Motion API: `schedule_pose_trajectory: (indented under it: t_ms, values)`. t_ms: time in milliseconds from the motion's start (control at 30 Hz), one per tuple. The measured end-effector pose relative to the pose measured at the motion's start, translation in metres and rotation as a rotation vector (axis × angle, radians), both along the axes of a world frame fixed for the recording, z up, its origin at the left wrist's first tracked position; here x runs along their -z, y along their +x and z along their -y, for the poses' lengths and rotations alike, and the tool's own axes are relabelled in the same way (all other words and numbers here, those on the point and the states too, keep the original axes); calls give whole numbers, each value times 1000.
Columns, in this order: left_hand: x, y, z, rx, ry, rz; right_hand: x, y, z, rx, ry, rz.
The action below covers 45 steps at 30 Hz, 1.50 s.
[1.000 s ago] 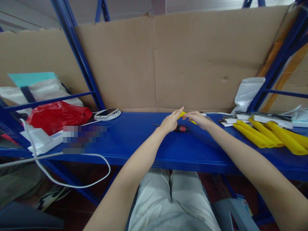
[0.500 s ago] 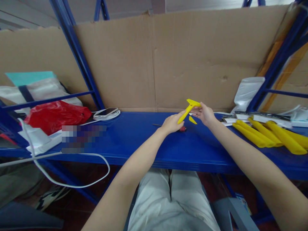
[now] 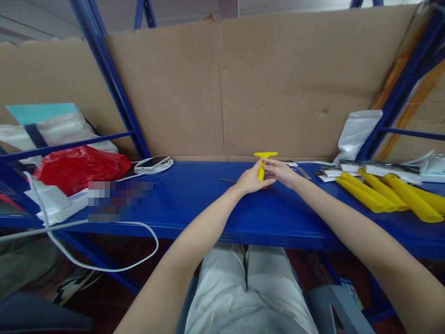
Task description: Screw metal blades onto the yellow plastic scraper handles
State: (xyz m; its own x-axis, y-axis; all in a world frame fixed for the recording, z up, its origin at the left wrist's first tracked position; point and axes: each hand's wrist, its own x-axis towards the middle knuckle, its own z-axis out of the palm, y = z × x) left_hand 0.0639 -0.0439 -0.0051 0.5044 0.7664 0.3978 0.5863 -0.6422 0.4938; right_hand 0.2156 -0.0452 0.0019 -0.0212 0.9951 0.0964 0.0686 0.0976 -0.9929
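Note:
Both my hands are around a yellow T-shaped scraper (image 3: 266, 155), raised over the blue table (image 3: 194, 199) with its wide head up. My left hand (image 3: 249, 178) is closed round its handle. The fingers of my right hand (image 3: 280, 171) press against the neck and handle from the right, partly hiding it. Behind my left hand lies a screwdriver (image 3: 227, 180); only its thin shaft and a bit of its red handle show. A flat grey metal strip (image 3: 304, 173) rests just right of my right hand.
Several yellow handles (image 3: 392, 195) lie at the right beside white and black packets (image 3: 378, 169). To the left are a phone (image 3: 155, 162) on a coiled white cable, a red plastic bag (image 3: 83, 164) and a white cable loop (image 3: 153, 232) over the edge. Cardboard (image 3: 278, 83) stands behind.
The scraper has turned more upright and moved slightly left. My right hand has shifted left from its head to its neck. The small yellow piece below it is no longer visible.

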Motion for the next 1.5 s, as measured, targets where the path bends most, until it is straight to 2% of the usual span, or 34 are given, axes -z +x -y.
schedule_pose_trajectory:
  t_ms: [233, 367, 467, 767, 867, 967, 1067, 1133, 1267, 1500]
  values:
    - [6, 0, -3, 147, 18, 31, -7, 1, 2, -32, -59, -76]
    - [5, -1, -3, 62, 62, -74, -8, 7, -1, 88, -147, -120]
    - [1, -3, -3, -9, 85, -150, -6, 10, -5, 123, -181, -172]
    - [0, -5, -5, -29, 117, -141, 1, 10, -12, 168, -199, -165]
    - [-1, -5, -4, -29, 120, -119, 1, 15, -13, 145, -159, 6]
    - [-2, -5, -3, -51, 125, -95, -1, 28, -13, 103, -47, 408]
    - [-4, -6, -3, -118, 129, -88, -4, 46, -11, -51, 49, 822]
    - [-4, -7, -2, -159, 131, -86, -7, 56, -10, -141, 79, 980]
    - [-6, -7, -2, -185, 132, -84, -9, 64, -11, -200, 107, 1140]
    - [-8, -6, 0, -182, 118, -86, 0, 55, -14, -239, 178, 1142]
